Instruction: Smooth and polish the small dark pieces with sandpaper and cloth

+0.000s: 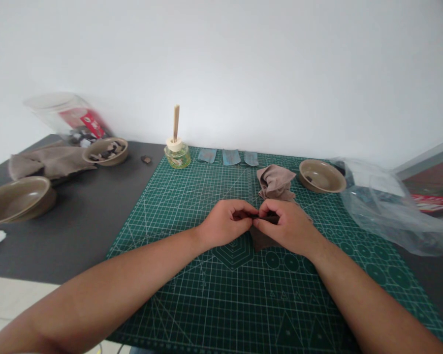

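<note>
Over the middle of the green cutting mat [206, 196], my left hand [225, 222] and my right hand [286, 226] meet fingertip to fingertip. Both pinch the upper edge of a dark brown cloth [265, 239], which hangs below the right fingers. Whatever small item may lie between the fingertips is too small to make out. Just behind my right hand, a crumpled light brown cloth [275, 181] rests on the mat.
Behind stand a reed diffuser [177, 155] and several blue packets [231, 157]. At right are a bowl [322, 176] and a clear plastic bag [376, 196]. The left side holds a bowl of small pieces [106, 151], another bowl [18, 199], brown cloth [59, 160] and a plastic bag [66, 115].
</note>
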Tool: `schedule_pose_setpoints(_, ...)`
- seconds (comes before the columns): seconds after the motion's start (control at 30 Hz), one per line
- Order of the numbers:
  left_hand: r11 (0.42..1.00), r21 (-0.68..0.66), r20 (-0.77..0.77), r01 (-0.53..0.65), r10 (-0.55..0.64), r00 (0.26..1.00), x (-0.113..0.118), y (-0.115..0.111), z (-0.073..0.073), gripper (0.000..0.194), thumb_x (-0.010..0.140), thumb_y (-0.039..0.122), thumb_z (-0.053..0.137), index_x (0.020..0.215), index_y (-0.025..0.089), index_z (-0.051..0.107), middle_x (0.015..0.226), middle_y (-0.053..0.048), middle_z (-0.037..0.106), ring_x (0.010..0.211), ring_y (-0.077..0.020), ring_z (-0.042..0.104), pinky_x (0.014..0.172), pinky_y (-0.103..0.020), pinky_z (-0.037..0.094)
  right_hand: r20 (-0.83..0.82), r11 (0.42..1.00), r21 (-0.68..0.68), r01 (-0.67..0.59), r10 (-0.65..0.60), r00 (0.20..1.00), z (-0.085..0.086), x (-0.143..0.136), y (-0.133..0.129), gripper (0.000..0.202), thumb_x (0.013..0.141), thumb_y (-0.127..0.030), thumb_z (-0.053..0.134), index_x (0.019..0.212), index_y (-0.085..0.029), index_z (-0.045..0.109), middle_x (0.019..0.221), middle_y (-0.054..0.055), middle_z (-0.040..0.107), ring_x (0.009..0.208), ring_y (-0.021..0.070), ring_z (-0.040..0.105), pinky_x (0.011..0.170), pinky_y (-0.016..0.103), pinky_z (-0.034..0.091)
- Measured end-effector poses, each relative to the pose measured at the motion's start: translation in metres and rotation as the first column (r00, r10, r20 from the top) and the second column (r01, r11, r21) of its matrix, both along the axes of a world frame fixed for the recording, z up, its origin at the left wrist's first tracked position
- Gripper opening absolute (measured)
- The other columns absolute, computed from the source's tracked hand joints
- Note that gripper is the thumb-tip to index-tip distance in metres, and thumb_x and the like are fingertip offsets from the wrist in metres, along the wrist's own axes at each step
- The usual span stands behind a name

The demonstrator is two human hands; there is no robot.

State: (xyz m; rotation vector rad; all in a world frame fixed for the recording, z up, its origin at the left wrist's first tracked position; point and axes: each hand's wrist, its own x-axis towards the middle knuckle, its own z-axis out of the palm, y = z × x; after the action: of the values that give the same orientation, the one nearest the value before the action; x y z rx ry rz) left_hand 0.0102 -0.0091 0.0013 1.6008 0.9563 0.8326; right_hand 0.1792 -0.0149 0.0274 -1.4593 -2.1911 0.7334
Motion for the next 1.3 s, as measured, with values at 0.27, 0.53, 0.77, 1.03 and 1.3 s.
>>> schedule_pose_setpoints(0.27,1.000,-0.004,-0.004,0.006,-0.006,1.000,-0.0003,0.0002,-0.0002,0.023,0.069,0.008,0.054,0.087,0.010,0.069,0.080,-0.006,0.069,0.072,-0.0149,0.063,0.065,-0.025,0.051,0.005,1.000,0.000,-0.004,0.004,1.000,0.0002,0.0001,-0.0002,0.011,0.073,-0.024,0.059,0.064,-0.018,0.056,0.058,-0.003,0.055,0.054,0.0106,0.047,0.050,0.023,0.032)
schedule_pose_setpoints(0.53,1.000,-0.005,-0.026,0.007,-0.007,1.000,-0.0003,-0.0009,0.0015,0.024,0.068,0.007,0.054,0.086,0.010,0.069,0.077,-0.005,0.068,0.069,-0.0132,0.062,0.062,-0.023,0.048,0.009,1.000,0.007,-0.008,0.008,1.000,-0.0002,0.0006,-0.0002,0.011,0.072,-0.024,0.059,0.063,-0.018,0.056,0.056,-0.004,0.054,0.052,0.0101,0.046,0.049,0.023,0.031)
schedule_pose_setpoints(0.77,1.000,0.003,-0.029,0.012,-0.012,1.000,-0.0006,0.0001,0.0007,0.023,0.069,0.007,0.053,0.086,0.011,0.069,0.078,-0.004,0.068,0.069,-0.0132,0.062,0.062,-0.023,0.048,0.012,1.000,0.013,-0.012,0.012,1.000,-0.0002,0.0002,0.0001,0.011,0.072,-0.023,0.060,0.063,-0.018,0.057,0.057,-0.003,0.055,0.053,0.0102,0.047,0.050,0.023,0.032)
schedule_pose_setpoints(1.03,1.000,0.005,-0.046,0.011,-0.011,0.999,-0.0006,-0.0007,0.0019,0.023,0.069,0.006,0.054,0.086,0.011,0.069,0.076,-0.004,0.068,0.067,-0.0123,0.061,0.060,-0.022,0.047,0.012,1.000,-0.011,-0.009,0.010,1.000,0.0008,0.0000,-0.0007,0.011,0.072,-0.024,0.060,0.063,-0.018,0.056,0.057,-0.003,0.056,0.053,0.0104,0.048,0.050,0.023,0.032)
schedule_pose_setpoints(1.3,1.000,0.004,-0.048,0.010,-0.009,0.999,0.0000,0.0000,0.0012,0.023,0.069,0.007,0.053,0.086,0.011,0.069,0.075,-0.003,0.067,0.066,-0.0116,0.060,0.059,-0.021,0.047,0.021,1.000,0.000,-0.013,0.013,1.000,0.0005,0.0000,-0.0003,0.010,0.072,-0.023,0.059,0.063,-0.018,0.057,0.057,-0.003,0.056,0.053,0.0104,0.047,0.050,0.023,0.032)
